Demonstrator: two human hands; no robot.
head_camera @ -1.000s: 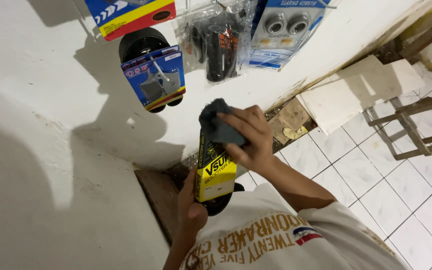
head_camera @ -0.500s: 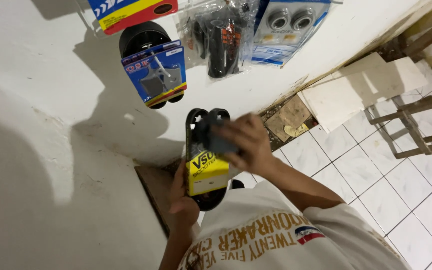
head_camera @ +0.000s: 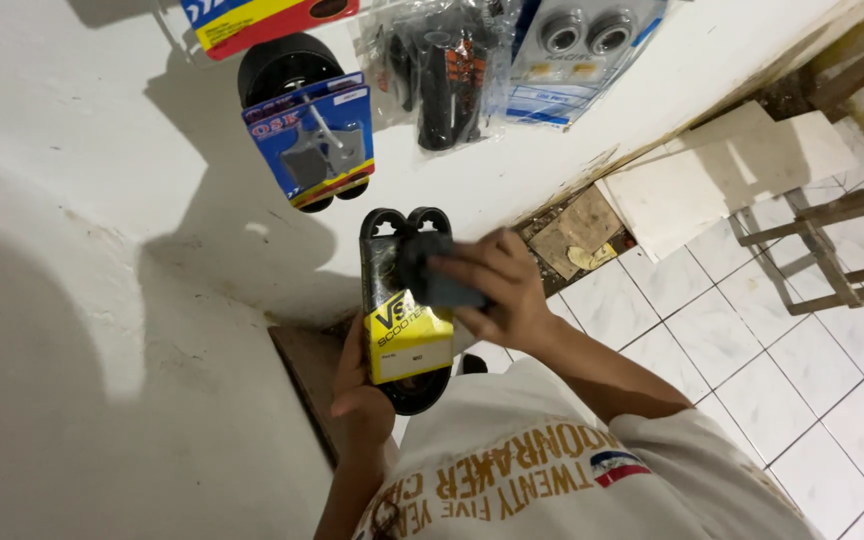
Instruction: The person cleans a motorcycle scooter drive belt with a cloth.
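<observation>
In the head view, the left hand (head_camera: 357,400) is closed around the lower end of a black drive belt (head_camera: 384,240). Its fingers wrap the belt's edge just beside the yellow card sleeve (head_camera: 407,345) that bands the belt's middle, and the belt stands upright in front of the chest. The right hand (head_camera: 497,295) is curled over a dark cloth (head_camera: 442,280), fingers bent and pinching it. It presses the cloth against the upper half of the belt, just above the sleeve and touching the rubber. Blur on these fingers suggests a rubbing stroke, so the step in hand looks like wiping the belt's upper loop. A further stroke would call for a firm grip from the left hand so the belt does not twist, and for the cloth to stay clear of the card sleeve. Beyond the hands on the white wall (head_camera: 102,300) hang a blue carded part (head_camera: 312,140), a clear bag of black grips (head_camera: 442,70) and a pack of bearings (head_camera: 582,50). A wooden frame (head_camera: 832,250) stands on the tiled floor (head_camera: 752,350), well off to the right hand's side.
</observation>
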